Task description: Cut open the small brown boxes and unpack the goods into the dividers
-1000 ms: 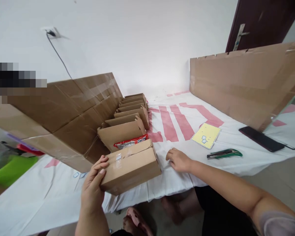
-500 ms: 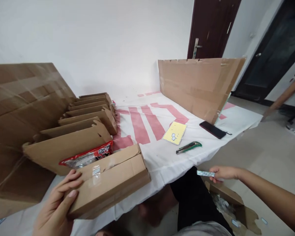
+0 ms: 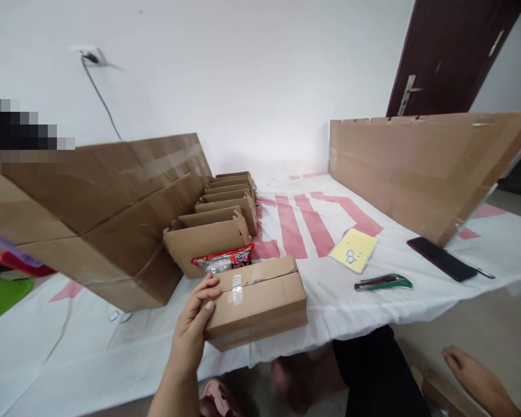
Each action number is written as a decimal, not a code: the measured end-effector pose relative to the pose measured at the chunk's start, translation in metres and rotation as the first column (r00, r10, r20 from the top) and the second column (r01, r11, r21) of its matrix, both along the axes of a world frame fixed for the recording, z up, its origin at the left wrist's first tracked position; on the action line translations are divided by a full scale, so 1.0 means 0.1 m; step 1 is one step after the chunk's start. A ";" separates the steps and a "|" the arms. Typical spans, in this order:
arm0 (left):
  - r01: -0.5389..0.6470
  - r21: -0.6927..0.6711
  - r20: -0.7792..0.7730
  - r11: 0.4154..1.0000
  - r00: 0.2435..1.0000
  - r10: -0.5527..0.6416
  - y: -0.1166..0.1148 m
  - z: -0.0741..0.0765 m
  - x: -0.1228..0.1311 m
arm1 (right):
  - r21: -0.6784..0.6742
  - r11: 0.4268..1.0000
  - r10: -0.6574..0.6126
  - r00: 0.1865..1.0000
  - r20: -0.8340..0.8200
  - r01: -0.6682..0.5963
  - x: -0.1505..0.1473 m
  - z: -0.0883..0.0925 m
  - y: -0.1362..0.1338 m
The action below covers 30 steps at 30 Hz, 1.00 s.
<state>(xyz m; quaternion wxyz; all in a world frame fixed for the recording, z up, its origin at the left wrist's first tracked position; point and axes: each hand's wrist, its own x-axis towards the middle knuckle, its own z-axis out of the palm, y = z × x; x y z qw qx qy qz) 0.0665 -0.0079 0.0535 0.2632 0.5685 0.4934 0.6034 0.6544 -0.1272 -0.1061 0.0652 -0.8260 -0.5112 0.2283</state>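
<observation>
White cloth [image 3: 113,362] with red bands [image 3: 316,227] covers the table, set against a plain wall [image 3: 260,75]. Nearest, low on the right, the right hand [image 3: 473,370] hangs beyond the table edge near a brown floor box [image 3: 445,394]; its inner side does not show, so I cannot tell whether it grasps anything. At the table's front edge lies the closed carton [image 3: 264,292], with clear tape [image 3: 237,289] across its top seam, probably to keep the flaps down. The left hand [image 3: 190,324] grips the carton's left end, thumb and fingers over the top, likely to steady it. Just behind, 1 red-and-silver packet [image 3: 226,260] sits between the carton and an open box [image 3: 208,237]. To the right, a green knife [image 3: 386,282], yellow card [image 3: 355,249] and phone [image 3: 443,259] lie apart, perhaps for easy reach. Farther back, more open boxes [image 3: 228,202] line the left cardboard panel [image 3: 125,200], seemingly to save space; 1 right panel [image 3: 417,168] stands before a dark door [image 3: 443,52].
</observation>
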 end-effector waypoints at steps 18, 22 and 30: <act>0.207 0.065 0.035 0.976 0.977 -0.209 0.00 -0.06 -0.08 | 0.486 0.620 0.402 0.782 0.477 -0.616 -0.78 0.74 1.39; 0.181 0.076 0.057 0.981 0.981 -0.185 0.00 -0.07 -0.03 | 0.582 0.559 0.489 0.801 0.344 -0.591 -0.85 1.04 1.41; 0.212 0.115 0.098 0.971 0.970 -0.223 0.04 -0.08 0.13 | 0.670 0.114 0.634 0.574 0.519 -0.733 -2.03 2.39 1.44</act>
